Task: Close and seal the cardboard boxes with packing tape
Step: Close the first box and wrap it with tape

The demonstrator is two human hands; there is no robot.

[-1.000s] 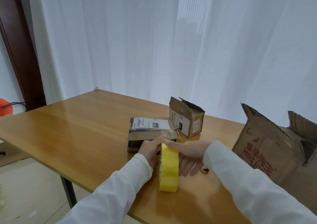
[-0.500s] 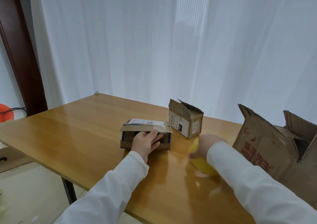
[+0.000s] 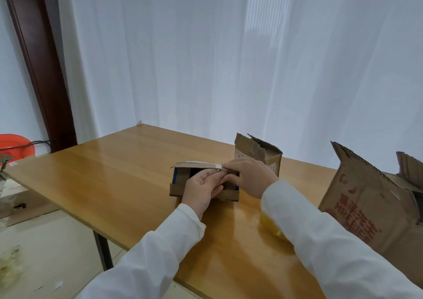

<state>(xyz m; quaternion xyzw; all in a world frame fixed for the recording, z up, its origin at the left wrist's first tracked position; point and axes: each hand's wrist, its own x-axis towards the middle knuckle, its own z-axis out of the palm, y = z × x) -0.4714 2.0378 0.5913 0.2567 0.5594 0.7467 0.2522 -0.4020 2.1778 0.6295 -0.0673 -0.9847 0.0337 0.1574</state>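
Note:
A small flat cardboard box (image 3: 180, 183) lies on its side on the wooden table (image 3: 114, 173), its open end facing me. My left hand (image 3: 202, 187) is at the opening, fingers curled on the box's front. My right hand (image 3: 249, 176) rests on the raised top flap (image 3: 196, 165) and pinches its right end. The yellow tape roll (image 3: 273, 226) lies on the table under my right sleeve, mostly hidden.
A small open box (image 3: 258, 152) stands behind my right hand. A large open box with red print (image 3: 366, 209) fills the right side. The table's front edge runs diagonally at lower left, with floor and an orange object (image 3: 16, 144) beyond.
My right hand left the yellow tape roll on the table and came to the small box's top flap. The box has been turned so its open end faces me; my left hand stays on it.

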